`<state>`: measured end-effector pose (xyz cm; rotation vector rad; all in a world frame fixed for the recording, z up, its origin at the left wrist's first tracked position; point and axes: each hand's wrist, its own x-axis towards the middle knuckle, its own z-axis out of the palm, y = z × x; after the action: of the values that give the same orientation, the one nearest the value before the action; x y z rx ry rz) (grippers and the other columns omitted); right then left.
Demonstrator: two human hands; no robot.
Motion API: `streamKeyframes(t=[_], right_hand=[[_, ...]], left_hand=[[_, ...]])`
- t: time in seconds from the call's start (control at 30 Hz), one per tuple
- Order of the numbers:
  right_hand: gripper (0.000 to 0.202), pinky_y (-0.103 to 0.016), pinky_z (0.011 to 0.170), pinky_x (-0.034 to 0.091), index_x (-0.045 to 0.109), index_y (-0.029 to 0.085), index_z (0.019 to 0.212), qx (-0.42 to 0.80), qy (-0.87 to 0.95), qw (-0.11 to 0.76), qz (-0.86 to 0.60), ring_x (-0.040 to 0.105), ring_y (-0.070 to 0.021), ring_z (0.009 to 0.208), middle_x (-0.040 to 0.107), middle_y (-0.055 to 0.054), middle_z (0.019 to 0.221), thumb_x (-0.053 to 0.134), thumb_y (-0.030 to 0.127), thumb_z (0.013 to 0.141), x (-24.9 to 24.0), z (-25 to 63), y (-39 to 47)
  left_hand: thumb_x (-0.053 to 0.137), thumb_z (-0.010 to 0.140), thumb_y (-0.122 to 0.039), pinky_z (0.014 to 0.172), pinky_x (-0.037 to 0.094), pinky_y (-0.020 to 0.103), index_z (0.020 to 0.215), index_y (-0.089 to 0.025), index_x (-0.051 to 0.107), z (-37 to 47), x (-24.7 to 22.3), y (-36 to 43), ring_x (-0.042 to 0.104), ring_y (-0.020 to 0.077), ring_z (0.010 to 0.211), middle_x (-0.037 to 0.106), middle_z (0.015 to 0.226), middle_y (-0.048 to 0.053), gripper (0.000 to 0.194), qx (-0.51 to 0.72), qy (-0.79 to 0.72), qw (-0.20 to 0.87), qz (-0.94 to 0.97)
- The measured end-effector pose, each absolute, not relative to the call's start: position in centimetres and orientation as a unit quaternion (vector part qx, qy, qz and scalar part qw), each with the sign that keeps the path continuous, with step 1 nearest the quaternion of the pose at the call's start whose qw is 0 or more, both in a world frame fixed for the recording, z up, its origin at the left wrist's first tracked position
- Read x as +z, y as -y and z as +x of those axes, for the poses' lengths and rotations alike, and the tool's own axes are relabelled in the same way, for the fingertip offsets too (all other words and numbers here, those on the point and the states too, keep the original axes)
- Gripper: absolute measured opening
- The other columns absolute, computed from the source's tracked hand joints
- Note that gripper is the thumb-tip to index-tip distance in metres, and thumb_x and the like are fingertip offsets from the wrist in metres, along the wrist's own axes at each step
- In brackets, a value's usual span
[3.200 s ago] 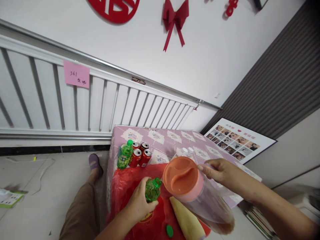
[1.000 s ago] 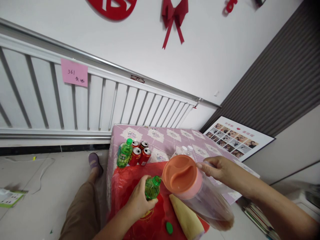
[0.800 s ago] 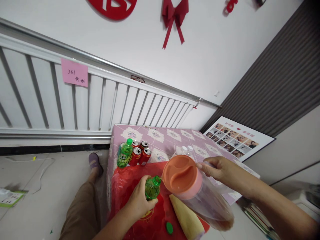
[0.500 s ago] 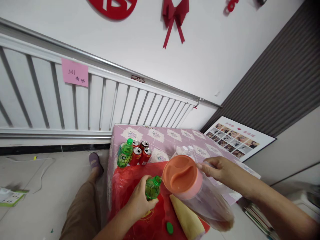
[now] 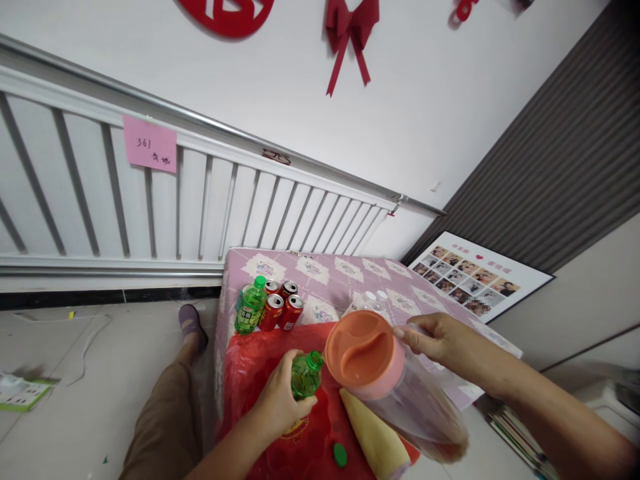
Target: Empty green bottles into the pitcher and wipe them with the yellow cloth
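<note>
My left hand [image 5: 280, 400] is wrapped round a green plastic bottle [image 5: 305, 377] with its cap off, held over a red plastic sheet [image 5: 250, 367]. My right hand [image 5: 435, 340] grips the handle of a clear pitcher [image 5: 425, 407] with an orange lid [image 5: 361, 348]. The pitcher is tilted, its lid end beside the bottle's mouth and some brownish liquid toward its base. Whether liquid passes between them I cannot tell. Below lies a loose green cap [image 5: 340, 455], near a yellowish folded piece [image 5: 375, 433].
On the patterned tablecloth [image 5: 345, 270] stand a capped green bottle [image 5: 250, 307] and several red cans [image 5: 291, 313]. Clear bottles with white caps [image 5: 375, 300] are partly behind the pitcher. A white radiator [image 5: 225, 207] runs behind the table. A photo board [image 5: 480, 277] leans at right.
</note>
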<state>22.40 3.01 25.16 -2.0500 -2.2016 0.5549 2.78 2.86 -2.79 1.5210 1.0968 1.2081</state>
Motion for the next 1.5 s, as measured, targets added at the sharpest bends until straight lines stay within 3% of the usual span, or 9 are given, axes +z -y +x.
streamKeyframes(t=[1.5], right_hand=[[0.043,-0.025,0.05,0.024,0.048,0.02,0.058,0.18,0.719,0.036,-0.67,0.03,-0.0108,0.053,0.035,0.006,0.055,0.054,0.058,0.079,25.12,22.18,-2.98]], left_hand=[[0.071,0.057,-0.01,0.097,0.044,0.038,0.124,-0.022,0.041,2.54,-2.97,-2.97,0.057,0.0242,0.11,0.059,0.121,0.009,0.074,0.494,-0.434,0.448,0.606]])
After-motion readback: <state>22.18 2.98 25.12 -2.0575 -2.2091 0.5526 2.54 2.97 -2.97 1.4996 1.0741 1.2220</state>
